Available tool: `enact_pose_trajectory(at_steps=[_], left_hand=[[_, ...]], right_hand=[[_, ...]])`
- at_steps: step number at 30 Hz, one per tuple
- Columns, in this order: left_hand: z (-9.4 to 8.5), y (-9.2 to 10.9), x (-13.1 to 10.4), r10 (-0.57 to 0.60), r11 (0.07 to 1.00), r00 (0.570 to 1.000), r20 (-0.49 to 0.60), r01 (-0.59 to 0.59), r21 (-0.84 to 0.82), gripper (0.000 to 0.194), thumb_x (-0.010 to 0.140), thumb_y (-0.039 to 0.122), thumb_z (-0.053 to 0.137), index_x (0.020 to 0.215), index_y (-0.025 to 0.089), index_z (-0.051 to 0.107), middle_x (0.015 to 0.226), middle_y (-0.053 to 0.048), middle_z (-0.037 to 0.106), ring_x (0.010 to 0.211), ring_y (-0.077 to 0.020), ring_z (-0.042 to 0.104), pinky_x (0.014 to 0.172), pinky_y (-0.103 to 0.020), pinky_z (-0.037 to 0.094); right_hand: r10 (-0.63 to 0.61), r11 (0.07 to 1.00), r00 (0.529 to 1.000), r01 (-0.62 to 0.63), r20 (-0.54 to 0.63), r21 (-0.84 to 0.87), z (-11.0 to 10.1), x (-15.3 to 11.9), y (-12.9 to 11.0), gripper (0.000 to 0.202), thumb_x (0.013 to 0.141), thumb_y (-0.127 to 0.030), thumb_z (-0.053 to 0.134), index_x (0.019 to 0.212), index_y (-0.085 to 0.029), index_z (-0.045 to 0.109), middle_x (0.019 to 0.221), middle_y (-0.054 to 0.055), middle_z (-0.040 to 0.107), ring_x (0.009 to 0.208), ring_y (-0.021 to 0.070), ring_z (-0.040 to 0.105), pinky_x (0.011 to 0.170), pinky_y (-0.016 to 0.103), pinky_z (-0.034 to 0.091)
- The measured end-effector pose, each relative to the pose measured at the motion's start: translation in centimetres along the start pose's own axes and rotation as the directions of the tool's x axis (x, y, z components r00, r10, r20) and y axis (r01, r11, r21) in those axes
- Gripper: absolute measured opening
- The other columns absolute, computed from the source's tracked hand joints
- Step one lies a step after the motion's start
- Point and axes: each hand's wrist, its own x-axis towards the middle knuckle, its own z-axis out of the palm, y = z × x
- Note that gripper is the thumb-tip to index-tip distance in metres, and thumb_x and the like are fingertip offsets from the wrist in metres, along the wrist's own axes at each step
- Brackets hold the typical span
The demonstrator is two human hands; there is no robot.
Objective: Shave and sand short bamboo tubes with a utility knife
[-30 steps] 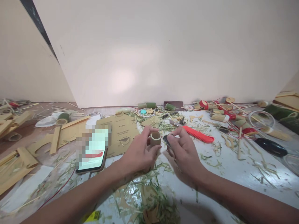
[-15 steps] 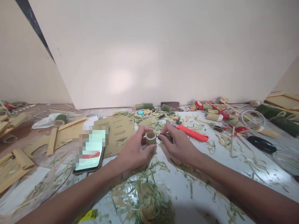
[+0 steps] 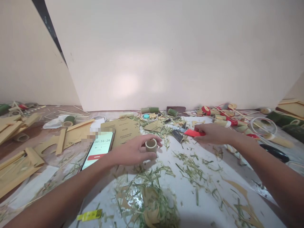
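Observation:
My left hand [image 3: 136, 150] curls around a short hollow bamboo piece [image 3: 151, 145], thumb in front and fingers behind. Its open end faces up and toward me. Over to the right, my right hand [image 3: 211, 133] has its fingers closed on the handle of a red utility knife [image 3: 193, 133], whose pale front end points left. The hand covers the rear of the knife. Just left of the knife lies a flat dark piece [image 3: 177, 135]. Green shavings [image 3: 161, 202] are heaped on the white surface below my hands.
A phone [image 3: 102, 147] showing a timer lies left, beside brown sandpaper [image 3: 124, 129]. Bamboo tubes [image 3: 148, 110] lie along the wall. Red-wrapped bamboo pieces [image 3: 228, 120], a tape roll [image 3: 263, 126] and a black oval object [image 3: 274, 153] are on the right. Cardboard pieces [image 3: 20, 171] fill the left.
My right hand has let go of the dark item beside the bamboo piece and moved right onto the red utility knife. My left hand still holds the bamboo piece, now with looser fingers.

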Motion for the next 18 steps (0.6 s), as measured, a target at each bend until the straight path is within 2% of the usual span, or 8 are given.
enact_pose_trajectory(at_steps=[1,4,6,8,10,13,14,18], left_hand=[[-0.2,-0.1,0.2,-0.020,0.999,1.000,-0.004,0.020,-0.030,0.033,0.081,0.023,0.062,0.114,0.026,0.062,0.112,-0.006,0.068,0.097,-0.0195,0.064,0.077,-0.030,0.051],[0.1,-0.6,0.7,-0.085,0.996,0.977,-0.194,0.080,-0.032,0.023,0.077,0.027,0.068,0.099,0.023,0.068,0.099,-0.005,0.071,0.085,-0.0181,0.066,0.074,-0.030,0.051],[0.5,-1.1,0.9,-0.113,0.993,0.951,-0.288,0.101,-0.054,0.036,0.074,0.031,0.072,0.109,0.025,0.066,0.100,-0.004,0.071,0.078,-0.0164,0.065,0.071,-0.030,0.051],[0.8,-1.4,1.0,-0.132,0.990,0.938,-0.321,0.110,-0.085,0.050,0.072,0.032,0.074,0.120,0.027,0.061,0.100,-0.003,0.071,0.073,-0.0154,0.064,0.068,-0.030,0.050],[1.0,-1.6,1.0,-0.139,0.989,0.938,-0.317,0.117,-0.089,0.046,0.072,0.033,0.074,0.116,0.026,0.062,0.095,-0.003,0.071,0.074,-0.0161,0.064,0.066,-0.029,0.049],[1.0,-1.7,0.9,-0.119,0.992,0.949,-0.293,0.105,-0.064,0.026,0.075,0.036,0.072,0.096,0.022,0.067,0.083,-0.002,0.070,0.075,-0.0173,0.064,0.063,-0.029,0.047],[1.0,-1.6,0.9,-0.107,0.994,0.950,-0.295,0.096,-0.050,0.023,0.075,0.036,0.073,0.091,0.022,0.067,0.080,-0.002,0.069,0.073,-0.0172,0.063,0.061,-0.028,0.046],[1.0,-1.3,0.8,-0.050,0.998,0.947,-0.318,0.057,0.012,0.020,0.075,0.038,0.073,0.085,0.022,0.069,0.078,-0.002,0.068,0.071,-0.0175,0.060,0.060,-0.029,0.044]], right_hand=[[-0.009,1.000,1.000,0.009,-0.012,-0.003,-0.1,0.0,0.0,0.027,0.081,-0.048,0.056,0.073,-0.022,0.054,0.068,0.005,0.063,0.059,0.0203,0.055,0.052,0.030,0.033],[-0.022,1.000,0.995,0.020,-0.093,-0.023,-1.0,-0.1,-0.7,0.034,0.089,-0.051,0.043,0.073,-0.022,0.051,0.072,0.008,0.062,0.061,0.0214,0.055,0.055,0.033,0.035],[-0.050,0.999,0.984,0.053,-0.174,0.013,-1.8,-0.9,-1.8,0.040,0.093,-0.053,0.035,0.079,-0.021,0.054,0.077,0.010,0.063,0.067,0.0233,0.057,0.059,0.035,0.038],[-0.098,0.980,0.962,0.138,-0.254,0.144,-2.7,-2.5,-3.6,0.042,0.094,-0.055,0.034,0.093,-0.022,0.060,0.086,0.011,0.065,0.076,0.0258,0.060,0.063,0.036,0.042],[-0.139,0.931,0.945,0.227,-0.297,0.287,-3.3,-4.4,-5.9,0.041,0.094,-0.055,0.037,0.110,-0.027,0.063,0.092,0.009,0.067,0.083,0.0269,0.062,0.065,0.036,0.045],[-0.267,0.873,0.951,0.307,-0.154,0.379,-3.6,-6.8,-9.2,0.039,0.096,-0.052,0.034,0.101,-0.031,0.066,0.075,0.005,0.066,0.066,0.0222,0.060,0.058,0.035,0.045],[-0.292,0.865,0.945,0.327,-0.148,0.380,-3.6,-7.3,-10.0,0.039,0.096,-0.050,0.033,0.098,-0.031,0.067,0.073,0.005,0.065,0.062,0.0214,0.060,0.057,0.034,0.045],[-0.309,0.870,0.947,0.318,-0.086,0.377,-3.0,-7.3,-11.1,0.040,0.097,-0.048,0.032,0.092,-0.029,0.067,0.070,0.004,0.063,0.055,0.0182,0.057,0.054,0.033,0.044]])
